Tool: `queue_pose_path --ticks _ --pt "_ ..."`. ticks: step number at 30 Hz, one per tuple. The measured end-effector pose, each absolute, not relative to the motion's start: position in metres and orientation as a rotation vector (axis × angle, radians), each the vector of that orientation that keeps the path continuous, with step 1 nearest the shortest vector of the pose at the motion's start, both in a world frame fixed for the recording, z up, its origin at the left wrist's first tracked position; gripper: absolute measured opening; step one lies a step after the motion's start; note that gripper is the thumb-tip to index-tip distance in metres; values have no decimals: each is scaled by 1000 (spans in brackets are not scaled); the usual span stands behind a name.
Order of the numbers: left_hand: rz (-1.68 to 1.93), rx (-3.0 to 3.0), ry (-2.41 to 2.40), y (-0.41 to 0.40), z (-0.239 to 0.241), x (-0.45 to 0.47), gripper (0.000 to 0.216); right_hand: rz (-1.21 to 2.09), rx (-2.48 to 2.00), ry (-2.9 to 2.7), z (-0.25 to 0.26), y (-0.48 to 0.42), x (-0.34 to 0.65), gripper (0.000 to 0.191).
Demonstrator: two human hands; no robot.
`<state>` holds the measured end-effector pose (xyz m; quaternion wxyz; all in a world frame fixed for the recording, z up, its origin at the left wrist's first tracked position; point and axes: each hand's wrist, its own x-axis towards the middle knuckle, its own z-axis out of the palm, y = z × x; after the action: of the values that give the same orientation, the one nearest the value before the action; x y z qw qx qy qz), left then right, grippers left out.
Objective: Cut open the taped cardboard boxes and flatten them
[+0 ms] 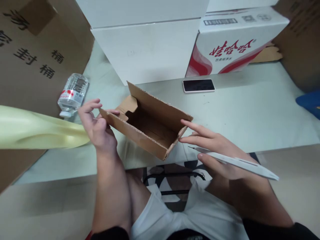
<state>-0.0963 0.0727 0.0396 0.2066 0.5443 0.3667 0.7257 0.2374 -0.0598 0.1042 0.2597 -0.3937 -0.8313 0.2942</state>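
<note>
Cardboard box, brown, oblong [147,125]: left hand [100,130] grips its left end; right hand [221,146], holding slim white tool [242,163], touches its right.

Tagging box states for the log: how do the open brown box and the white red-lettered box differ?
The brown box looks smaller than the red-lettered box. The brown box shows plain cardboard; the red-lettered box is white with red print. The left hand and right hand touch the brown box; the red-lettered box rests on the table. Both are rectangular.
</note>
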Motion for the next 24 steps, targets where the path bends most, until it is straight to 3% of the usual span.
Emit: queue_pose_path --ticks 4,9,14,21,24 --pt "2072 1492 905 77 37 -100 31 809 -1106 -2182 99 -54 237 34" --pt "2106 1472 752 76 33 -101 48 769 -1181 -2209 89 -47 228 44" --pt "2088 1492 817 70 30 -97 46 839 -1224 -2248 95 -46 222 47" --pt "1948 1642 1078 63 20 -98 61 804 -1233 -1646 108 -59 228 22" --pt "1927 1720 1170 61 19 -97 58 846 -1186 -1770 101 -55 229 18"
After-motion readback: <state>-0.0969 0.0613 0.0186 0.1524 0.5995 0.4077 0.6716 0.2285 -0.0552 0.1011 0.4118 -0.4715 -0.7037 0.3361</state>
